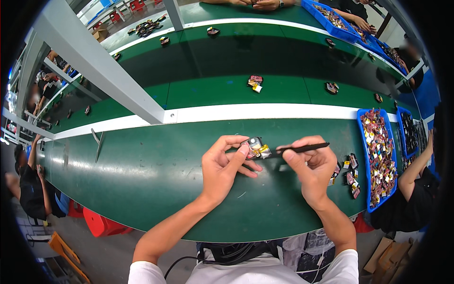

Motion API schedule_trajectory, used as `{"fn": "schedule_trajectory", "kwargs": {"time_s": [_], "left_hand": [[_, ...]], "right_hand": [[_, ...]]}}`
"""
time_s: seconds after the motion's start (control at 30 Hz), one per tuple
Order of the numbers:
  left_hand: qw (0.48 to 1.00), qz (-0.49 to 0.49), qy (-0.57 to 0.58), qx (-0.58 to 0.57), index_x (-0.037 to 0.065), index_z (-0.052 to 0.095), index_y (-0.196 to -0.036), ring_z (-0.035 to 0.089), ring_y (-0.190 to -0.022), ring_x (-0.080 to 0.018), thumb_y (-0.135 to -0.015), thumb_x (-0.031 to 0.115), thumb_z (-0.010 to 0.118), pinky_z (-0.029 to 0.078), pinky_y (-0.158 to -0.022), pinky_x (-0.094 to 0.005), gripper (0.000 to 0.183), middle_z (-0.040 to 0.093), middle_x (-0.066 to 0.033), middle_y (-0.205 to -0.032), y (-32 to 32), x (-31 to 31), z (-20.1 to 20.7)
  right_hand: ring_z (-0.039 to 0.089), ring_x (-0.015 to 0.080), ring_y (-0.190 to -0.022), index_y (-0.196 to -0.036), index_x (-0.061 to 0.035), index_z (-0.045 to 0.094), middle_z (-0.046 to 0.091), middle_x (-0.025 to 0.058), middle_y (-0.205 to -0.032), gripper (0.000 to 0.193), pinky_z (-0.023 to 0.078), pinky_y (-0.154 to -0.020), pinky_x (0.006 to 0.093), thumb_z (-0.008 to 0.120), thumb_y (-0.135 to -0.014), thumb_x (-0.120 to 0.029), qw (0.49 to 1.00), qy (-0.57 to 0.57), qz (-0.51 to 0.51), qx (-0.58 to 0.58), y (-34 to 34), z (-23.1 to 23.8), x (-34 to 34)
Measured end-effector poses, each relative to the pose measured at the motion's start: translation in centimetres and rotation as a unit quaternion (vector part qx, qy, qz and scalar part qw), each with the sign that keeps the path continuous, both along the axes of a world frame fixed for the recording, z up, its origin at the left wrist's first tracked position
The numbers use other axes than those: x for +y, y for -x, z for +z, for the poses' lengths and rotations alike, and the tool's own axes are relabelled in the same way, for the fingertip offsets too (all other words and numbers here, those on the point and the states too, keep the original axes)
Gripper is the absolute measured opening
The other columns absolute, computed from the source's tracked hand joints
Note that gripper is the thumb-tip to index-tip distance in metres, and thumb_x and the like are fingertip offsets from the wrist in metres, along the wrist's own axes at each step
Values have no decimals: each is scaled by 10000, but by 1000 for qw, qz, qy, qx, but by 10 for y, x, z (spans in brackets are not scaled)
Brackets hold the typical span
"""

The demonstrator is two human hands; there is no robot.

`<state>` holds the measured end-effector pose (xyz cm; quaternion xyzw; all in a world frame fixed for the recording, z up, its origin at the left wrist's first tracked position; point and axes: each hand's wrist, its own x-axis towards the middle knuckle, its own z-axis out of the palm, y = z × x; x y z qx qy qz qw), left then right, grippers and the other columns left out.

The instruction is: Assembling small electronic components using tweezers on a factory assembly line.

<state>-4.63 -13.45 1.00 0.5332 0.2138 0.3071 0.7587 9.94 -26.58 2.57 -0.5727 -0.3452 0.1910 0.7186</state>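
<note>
LH (220, 163) pinches unit (255, 147), RH (314, 169) angles blk tool (308, 147).

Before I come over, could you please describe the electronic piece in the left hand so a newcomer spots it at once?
Over the near green bench, find the left hand. Between its fingers sits a small electronic piece with a black rim and a yellow-and-silver part. Unlike the loose pieces beside the blue tray, it is gripped, a black tool at its right.
</note>
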Motion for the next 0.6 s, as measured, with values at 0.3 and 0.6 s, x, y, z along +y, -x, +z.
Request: {"fn": "schedule_trajectory", "kwargs": {"time_s": [0.3,0.6], "left_hand": [[1000,-8,1,-4,-110,561,-1174,725,-689,-269,-1010,100,560,622,-541,-321,266,658,-224,-1010,2,2,-2],[999,-34,-4,-5,-117,570,-1172,708,-649,-253,-1016,108,558,612,-522,-316,274,666,-214,-963,3,0,-2]], "right_hand": [[452,29,-407,-878,-5,719,759,58,-826,164,333,-439,192,822,-754,24,971,43,-7,-235,8,-1,2],[444,46,-402,-865,-30,741,742,40,-779,177,320,-445,215,838,-725,16,965,51,-9,-258,9,-4,1]]}}
